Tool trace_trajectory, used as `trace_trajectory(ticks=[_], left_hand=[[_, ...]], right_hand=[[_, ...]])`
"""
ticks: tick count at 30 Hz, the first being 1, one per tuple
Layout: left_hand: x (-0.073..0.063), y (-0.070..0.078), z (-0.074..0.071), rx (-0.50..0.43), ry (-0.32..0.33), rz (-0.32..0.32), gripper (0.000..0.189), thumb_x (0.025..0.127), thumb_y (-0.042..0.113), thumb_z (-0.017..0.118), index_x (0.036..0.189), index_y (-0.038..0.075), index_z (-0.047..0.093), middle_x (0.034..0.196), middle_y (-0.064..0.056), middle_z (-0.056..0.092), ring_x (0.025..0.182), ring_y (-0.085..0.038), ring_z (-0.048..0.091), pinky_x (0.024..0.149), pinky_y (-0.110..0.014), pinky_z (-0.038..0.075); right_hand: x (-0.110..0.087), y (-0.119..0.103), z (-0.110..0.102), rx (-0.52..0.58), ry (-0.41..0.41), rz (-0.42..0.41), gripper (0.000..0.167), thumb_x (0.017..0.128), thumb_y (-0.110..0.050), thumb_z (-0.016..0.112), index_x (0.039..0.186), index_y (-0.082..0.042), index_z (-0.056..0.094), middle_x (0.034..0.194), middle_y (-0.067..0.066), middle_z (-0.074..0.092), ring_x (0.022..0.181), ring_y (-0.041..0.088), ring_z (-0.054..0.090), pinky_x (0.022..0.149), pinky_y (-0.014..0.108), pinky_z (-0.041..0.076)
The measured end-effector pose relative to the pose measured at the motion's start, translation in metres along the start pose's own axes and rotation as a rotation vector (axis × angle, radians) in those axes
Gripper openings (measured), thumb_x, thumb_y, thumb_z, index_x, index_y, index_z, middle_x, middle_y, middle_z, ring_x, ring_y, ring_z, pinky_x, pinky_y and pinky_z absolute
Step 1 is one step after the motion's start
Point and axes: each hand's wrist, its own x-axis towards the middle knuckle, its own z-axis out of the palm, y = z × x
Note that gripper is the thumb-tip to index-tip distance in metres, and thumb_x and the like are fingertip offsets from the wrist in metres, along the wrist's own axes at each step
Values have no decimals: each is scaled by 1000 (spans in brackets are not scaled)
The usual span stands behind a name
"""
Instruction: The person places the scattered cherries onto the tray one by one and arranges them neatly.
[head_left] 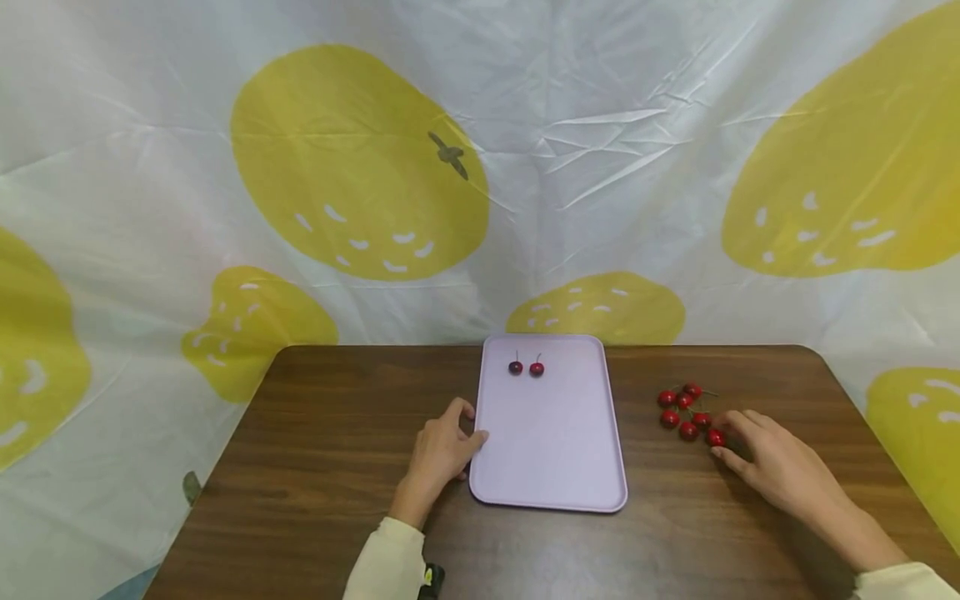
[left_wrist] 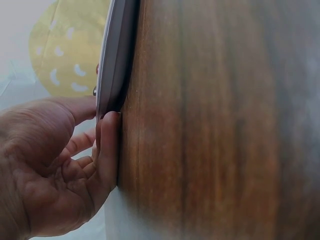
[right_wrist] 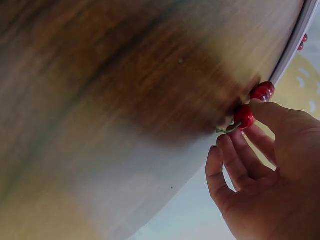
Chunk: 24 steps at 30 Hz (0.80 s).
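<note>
L hand (head_left: 442, 446) grips lilac tray (head_left: 551, 442) by its L rim; R hand (head_left: 783, 462), part-curled, prob. pinches near-side cherry (right_wrist: 244, 116) beside cherry cluster (head_left: 685, 402) on wood-grain table (head_left: 360, 433). Risk: glossy skin slips & it rolls, or stems catch & drag neighbours

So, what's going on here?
A person's left hand grips the left edge of a pale lilac rectangular tray on a brown wood-grain table. Two round dark red cherries sit near the tray's far end. The right hand pinches a glossy red cherry beside a cluster of red cherries, right of the tray.
</note>
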Motion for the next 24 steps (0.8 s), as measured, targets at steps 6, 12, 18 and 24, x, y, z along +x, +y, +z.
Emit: trace_trajectory(ticks=[6, 12, 18, 24], left_hand=[[1, -1, 0, 2, -2, -20, 32, 96, 30, 77, 120, 21, 58, 74, 0, 73, 37, -9, 58, 48, -31, 51], [3, -1, 2, -7, -16, -35, 31, 96, 31, 77, 120, 22, 58, 75, 0, 71, 38, -9, 59, 45, -30, 51], [2, -2, 2, -17, -13, -31, 32, 97, 30, 77, 121, 22, 58, 74, -1, 70, 39, -10, 59, 44, -31, 51], [2, -1, 1, -17, -14, -28, 32, 97, 30, 77, 121, 21, 58, 74, 0, 70, 38, -10, 59, 44, -31, 51]], right_hand=[[1, -1, 3, -20, 50, -28, 29, 87, -23, 87, 109, -13, 71, 103, 7, 74, 96, 32, 73, 75, 54, 58], [0, -3, 5, -44, 81, -44, 26, 85, -20, 89, 102, -15, 71, 96, 3, 72, 90, 30, 72, 70, 51, 58], [3, -4, 1, -81, 156, -95, 30, 80, -18, 91, 102, -11, 72, 102, 10, 77, 97, 37, 70, 80, 57, 57], [11, -11, -2, -80, 216, -156, 35, 74, -13, 94, 101, -8, 72, 99, 12, 77, 94, 35, 68, 79, 56, 55]])
